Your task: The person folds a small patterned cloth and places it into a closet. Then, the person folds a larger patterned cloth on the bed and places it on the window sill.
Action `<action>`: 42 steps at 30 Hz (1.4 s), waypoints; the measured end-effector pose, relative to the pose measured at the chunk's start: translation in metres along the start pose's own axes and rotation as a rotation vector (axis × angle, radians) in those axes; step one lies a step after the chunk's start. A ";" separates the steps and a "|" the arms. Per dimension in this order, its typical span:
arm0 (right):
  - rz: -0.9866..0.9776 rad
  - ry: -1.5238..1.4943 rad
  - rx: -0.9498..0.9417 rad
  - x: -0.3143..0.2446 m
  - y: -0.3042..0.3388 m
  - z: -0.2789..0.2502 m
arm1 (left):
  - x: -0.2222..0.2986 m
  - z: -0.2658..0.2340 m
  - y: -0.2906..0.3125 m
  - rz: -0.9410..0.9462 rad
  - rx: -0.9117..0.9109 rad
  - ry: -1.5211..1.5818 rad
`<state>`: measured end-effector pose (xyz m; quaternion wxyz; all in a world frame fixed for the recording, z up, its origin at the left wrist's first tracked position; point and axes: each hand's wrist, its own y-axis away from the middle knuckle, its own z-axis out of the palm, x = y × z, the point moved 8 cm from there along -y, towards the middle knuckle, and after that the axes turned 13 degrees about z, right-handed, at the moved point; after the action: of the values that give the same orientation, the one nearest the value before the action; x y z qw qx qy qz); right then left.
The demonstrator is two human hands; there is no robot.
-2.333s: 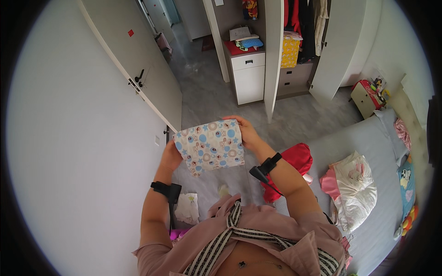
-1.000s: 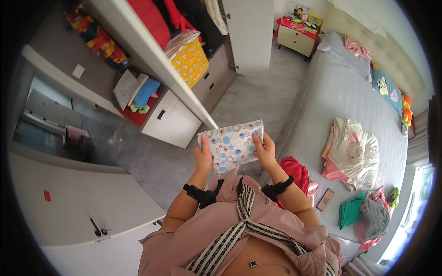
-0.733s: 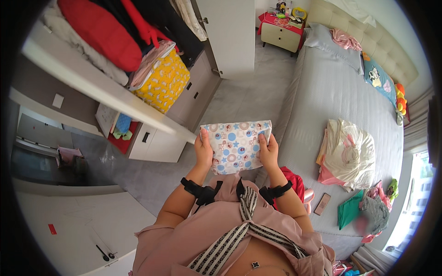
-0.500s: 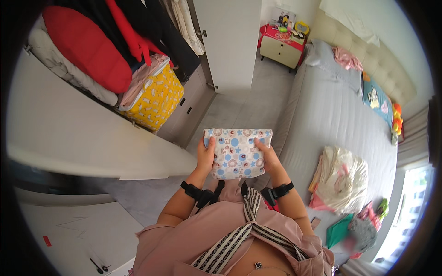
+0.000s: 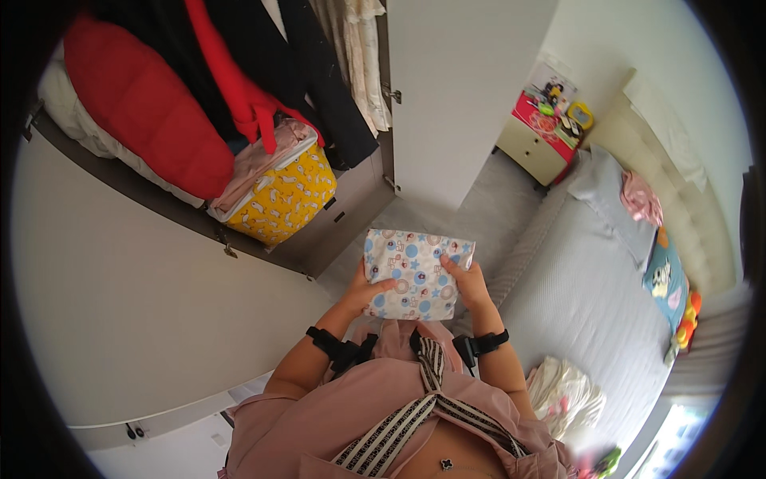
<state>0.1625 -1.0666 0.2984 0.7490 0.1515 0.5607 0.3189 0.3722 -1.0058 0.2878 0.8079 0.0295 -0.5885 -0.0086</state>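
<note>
A flat, squarish bundle that looks like a folded cloth (image 5: 415,275), white with blue circles, stars and small brown figures, is held level in front of my body. My left hand (image 5: 365,289) grips its left edge, thumb lying across the top. On the opposite edge, my right hand (image 5: 469,281) clasps it the same way, thumb on the print. The fingers of both hands are hidden underneath. Ahead and to the left, a yellow patterned storage basket (image 5: 289,198) with pink cloth (image 5: 259,164) in it sits inside the open wardrobe, apart from my hands.
Hanging clothes, including a red padded garment (image 5: 148,104), fill the wardrobe above the basket. Its doors stand open, one (image 5: 159,295) at left and another (image 5: 463,96) ahead. A grey bed (image 5: 574,279) with clothes on it (image 5: 566,395) lies right; a nightstand (image 5: 531,152) stands beyond.
My view has turned left toward the wardrobe, so the bed and nightstand sit farther right. The bundle stays in both hands, now slightly tilted, and my left thumb has shifted lower across it.
</note>
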 end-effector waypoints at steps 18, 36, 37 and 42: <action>0.547 0.137 -0.622 -0.038 -0.183 0.091 | 0.051 -0.074 -0.085 0.116 0.699 -0.018; 0.419 0.407 -0.739 -0.050 -0.308 0.341 | 0.116 -0.278 -0.103 0.355 0.916 0.208; 0.404 0.381 -0.728 -0.051 -0.312 0.352 | 0.119 -0.289 -0.105 0.376 0.921 0.197; 0.442 0.288 -0.761 -0.055 -0.317 0.389 | 0.129 -0.320 -0.117 0.501 0.897 0.407</action>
<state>0.6152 -1.2892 0.2801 0.5800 -0.0641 0.4563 0.6718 0.7191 -1.1171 0.3053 0.7908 0.2310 -0.3556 0.4414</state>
